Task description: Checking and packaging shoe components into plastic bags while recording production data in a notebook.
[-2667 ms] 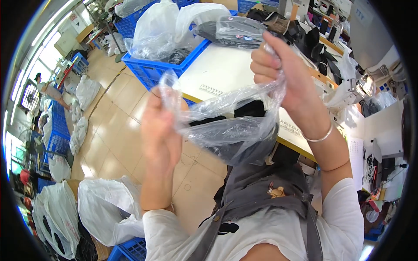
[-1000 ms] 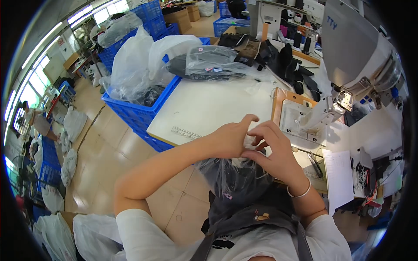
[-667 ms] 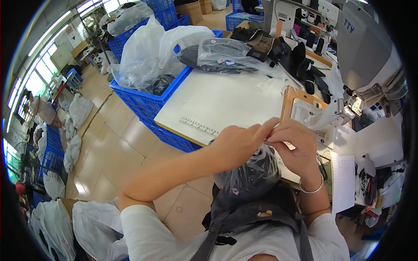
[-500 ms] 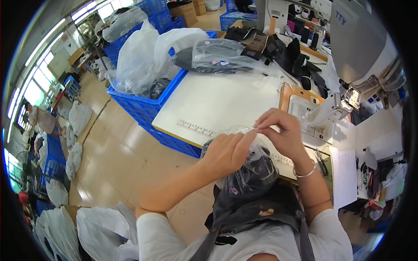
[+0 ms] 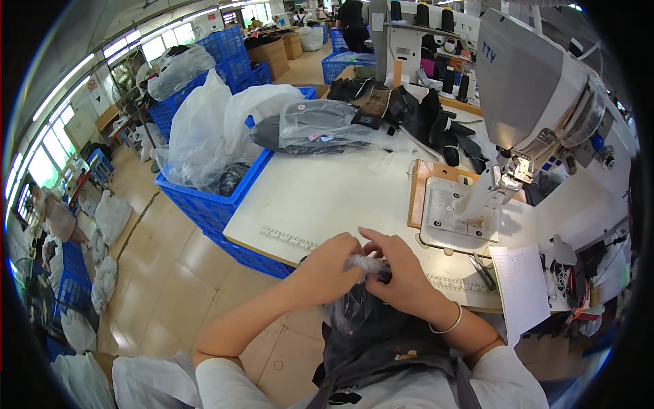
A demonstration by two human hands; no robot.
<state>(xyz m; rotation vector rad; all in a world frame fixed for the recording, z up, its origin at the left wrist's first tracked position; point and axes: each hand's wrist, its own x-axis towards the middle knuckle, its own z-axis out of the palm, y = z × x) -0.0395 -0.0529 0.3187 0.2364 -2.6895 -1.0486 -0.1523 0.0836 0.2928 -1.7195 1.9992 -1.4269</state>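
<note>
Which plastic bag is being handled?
The bunched bag between the left hand and right hand; the clear bag on the tabletop and white bags in the blue crate are untouched.

Towards 5 to 6 o'clock: bag clear, showing dark grey through it; apron dark grey with small tan motif. Crate at 9 blue, latticed; sacks at 10 translucent white; floor at 8 beige, tile grid. Machine at 2 pale grey, board at 3 orange-brown, paper at 4 white, faintly lined.
</note>
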